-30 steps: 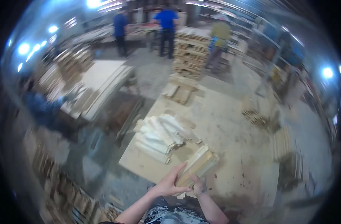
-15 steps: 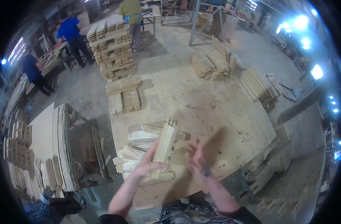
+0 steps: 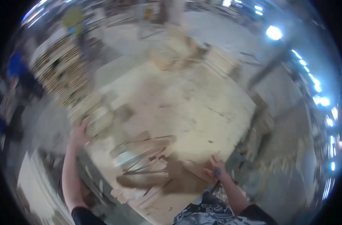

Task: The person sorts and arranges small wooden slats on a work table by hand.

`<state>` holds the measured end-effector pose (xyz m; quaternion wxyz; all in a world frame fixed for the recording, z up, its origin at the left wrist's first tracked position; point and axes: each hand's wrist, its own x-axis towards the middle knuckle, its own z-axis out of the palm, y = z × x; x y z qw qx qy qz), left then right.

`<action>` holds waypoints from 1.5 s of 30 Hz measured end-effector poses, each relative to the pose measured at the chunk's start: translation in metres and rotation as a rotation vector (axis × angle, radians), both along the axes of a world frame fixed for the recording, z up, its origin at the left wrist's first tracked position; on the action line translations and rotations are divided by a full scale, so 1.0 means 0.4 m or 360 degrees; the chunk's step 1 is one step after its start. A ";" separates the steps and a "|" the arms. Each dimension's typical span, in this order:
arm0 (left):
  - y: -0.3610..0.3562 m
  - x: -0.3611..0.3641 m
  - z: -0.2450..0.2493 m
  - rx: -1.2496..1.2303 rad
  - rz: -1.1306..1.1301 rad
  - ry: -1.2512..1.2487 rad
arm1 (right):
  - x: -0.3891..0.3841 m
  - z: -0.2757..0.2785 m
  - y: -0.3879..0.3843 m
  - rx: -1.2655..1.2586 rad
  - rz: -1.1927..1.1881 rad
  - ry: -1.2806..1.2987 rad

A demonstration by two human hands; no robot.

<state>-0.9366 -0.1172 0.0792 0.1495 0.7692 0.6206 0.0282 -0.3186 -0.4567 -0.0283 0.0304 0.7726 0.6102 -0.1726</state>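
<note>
My left hand (image 3: 80, 135) reaches far out to the left, at the near end of a low stack of wooden slats (image 3: 90, 107) on the table's left edge. Its fingers and thumb are beside the wood, but motion blur hides whether they still grip a bundle of slats. My right hand (image 3: 217, 168) is low over the front right part of the table (image 3: 208, 123), fingers apart and holding nothing. Between the hands lies a loose heap of slats (image 3: 142, 161), partly in shadow.
A tall layered stack of slats (image 3: 60, 67) stands beyond my left hand. More stacked boards (image 3: 219, 62) lie at the table's far side. Two people, one in a blue top (image 3: 15, 65) and one in a yellow-green top (image 3: 73, 18), are blurred in the background.
My left hand, which held a bundle of slats upright over the heap, has swung left to the low stack. My right hand has moved right and down. The view has turned and blurred.
</note>
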 end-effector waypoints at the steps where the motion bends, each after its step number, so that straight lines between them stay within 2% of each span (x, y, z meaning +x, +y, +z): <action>1: 0.049 -0.045 -0.095 0.0182 -0.0116 0.0171 | -0.004 0.002 -0.001 -0.0080 -0.0032 -0.0034; 2: 0.072 -0.057 -0.109 0.0044 -0.0102 0.0173 | -0.009 0.001 -0.002 -0.0163 -0.0061 -0.0057; 4: 0.091 -0.058 -0.122 0.0089 -0.0277 -0.0095 | -0.007 -0.010 -0.009 -0.0162 -0.0079 -0.0008; 9: 0.109 -0.055 -0.156 -0.0029 -0.0155 0.0105 | -0.032 0.006 0.000 -0.0145 -0.0138 0.0068; 16: 0.123 -0.070 -0.169 -0.0141 -0.0124 0.0007 | -0.035 -0.001 -0.004 -0.0102 -0.0163 0.0088; 20: 0.116 -0.097 -0.198 0.0063 -0.0133 0.0025 | -0.040 0.003 -0.004 -0.0109 -0.0154 0.0080; 26: 0.037 -0.031 -0.117 0.0359 -0.0166 0.0090 | -0.036 0.021 -0.003 -0.0107 -0.0128 0.0042; 28: -0.006 0.020 -0.099 0.0567 -0.0310 0.0028 | -0.040 0.036 0.001 -0.0131 -0.0155 0.0090; 31: -0.103 0.201 -0.010 0.0615 -0.0343 0.0000 | -0.026 0.019 0.006 -0.0144 -0.0139 0.0118; 34: -0.174 0.348 0.007 0.0705 -0.0446 -0.0065 | -0.004 0.017 -0.006 -0.0075 -0.0079 0.0157; 35: -0.197 0.402 0.019 0.0713 -0.0486 -0.0076 | 0.013 0.012 -0.014 0.0067 -0.0036 0.0298; 37: -0.246 0.519 0.036 0.0788 -0.0580 -0.0106 | 0.066 -0.031 -0.047 0.0357 0.0019 0.0565; 40: -0.338 0.686 0.066 0.0618 -0.0611 -0.0001 | 0.159 -0.062 -0.083 0.0381 -0.0134 0.0932; 41: -0.386 0.772 0.083 0.0815 -0.0721 -0.0236 | 0.204 -0.067 -0.114 0.0425 -0.0157 0.0992; 43: -0.467 0.906 0.081 0.0749 -0.0655 -0.0255 | 0.308 -0.077 -0.203 0.0518 -0.0214 0.1107; 44: -0.507 0.969 0.065 0.0712 -0.0643 -0.0268 | 0.365 -0.103 -0.258 0.0438 -0.0256 0.1110; 45: -0.548 1.024 0.022 0.0565 -0.0581 -0.0472 | 0.427 -0.147 -0.318 0.0365 -0.0314 0.1115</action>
